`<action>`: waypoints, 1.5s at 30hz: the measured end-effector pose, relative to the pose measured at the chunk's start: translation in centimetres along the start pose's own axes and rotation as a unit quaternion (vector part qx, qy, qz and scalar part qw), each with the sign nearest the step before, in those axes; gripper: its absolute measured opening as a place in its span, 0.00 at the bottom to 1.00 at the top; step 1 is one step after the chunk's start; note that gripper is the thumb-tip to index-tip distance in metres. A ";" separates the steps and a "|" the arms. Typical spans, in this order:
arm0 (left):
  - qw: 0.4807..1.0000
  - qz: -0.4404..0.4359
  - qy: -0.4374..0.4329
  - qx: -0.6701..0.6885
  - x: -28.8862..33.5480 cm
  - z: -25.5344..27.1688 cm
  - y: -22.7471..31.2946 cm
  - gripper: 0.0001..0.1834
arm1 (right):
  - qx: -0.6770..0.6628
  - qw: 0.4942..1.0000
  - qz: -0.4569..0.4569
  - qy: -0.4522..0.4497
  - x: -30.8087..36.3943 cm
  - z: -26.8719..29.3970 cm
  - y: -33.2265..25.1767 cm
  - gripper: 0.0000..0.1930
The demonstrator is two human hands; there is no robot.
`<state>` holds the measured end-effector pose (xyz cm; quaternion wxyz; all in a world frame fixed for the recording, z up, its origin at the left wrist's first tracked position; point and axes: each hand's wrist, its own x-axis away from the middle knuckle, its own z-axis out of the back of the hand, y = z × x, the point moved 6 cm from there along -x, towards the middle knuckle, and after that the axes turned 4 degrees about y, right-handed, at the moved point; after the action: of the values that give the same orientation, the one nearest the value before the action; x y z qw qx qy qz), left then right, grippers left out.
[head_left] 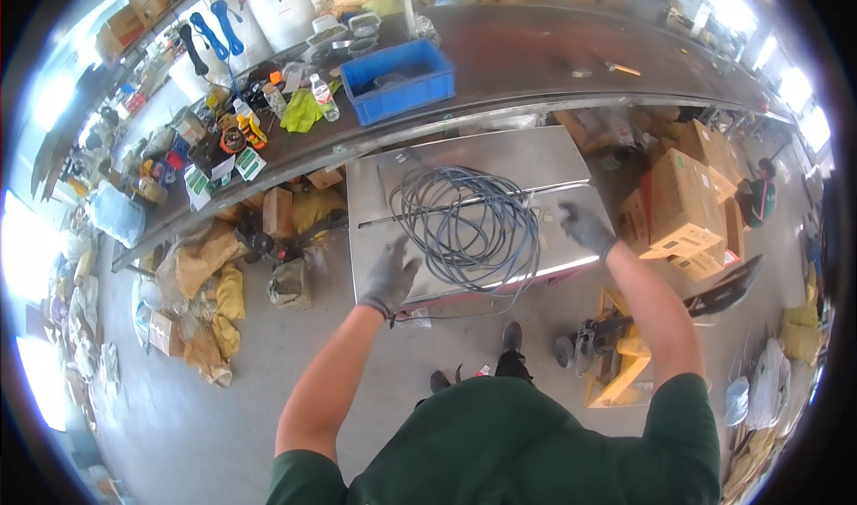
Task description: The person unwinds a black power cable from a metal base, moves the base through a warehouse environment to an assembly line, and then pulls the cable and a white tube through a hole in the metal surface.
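Note:
A loose coil of dark cable (473, 228) lies on a metal-topped cabinet (558, 157) in front of me. My left hand (391, 277), in a grey glove, is by the coil's near left side with its fingers apart and nothing in it. On the other side, my right hand (587, 228), gloved the same way, hovers over the metal top a little away from the coil, fingers spread and holding nothing. One cable end hangs past the cabinet's near edge, below my left hand.
Behind the cabinet runs a long dark workbench (527, 54) bearing a blue crate (397, 81), a bottle (324, 97) and tools. Cardboard boxes (683, 203) are stacked at right, near a yellow pallet jack (629, 358). Sacks (228, 304) lie at left. Another person (761, 194) is far right.

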<state>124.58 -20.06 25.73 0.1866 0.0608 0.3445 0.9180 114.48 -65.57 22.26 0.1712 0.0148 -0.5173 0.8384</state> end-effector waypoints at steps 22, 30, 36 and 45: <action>0.984 0.115 -0.116 -0.070 8.1 -23.8 2.9 0.37 | -0.407 0.714 -0.412 -0.393 2.7 -18.0 7.4 0.14; 0.981 0.174 0.023 0.085 6.0 -20.9 -8.5 0.12 | -0.624 0.718 -0.284 -0.122 -14.2 0.7 7.7 0.08; 0.958 0.261 0.099 0.067 -5.9 -17.3 -10.0 0.14 | -0.576 0.769 -0.268 0.073 -21.1 8.7 20.9 0.13; 0.945 0.235 0.120 -0.193 -15.3 -20.4 -5.4 0.21 | 0.057 0.931 -0.286 0.218 -17.3 17.0 45.2 0.34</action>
<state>135.37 -34.65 7.02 -0.0694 -0.0074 0.1564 0.9852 114.52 -103.50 -12.33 0.5115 -0.0112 -0.3928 0.7642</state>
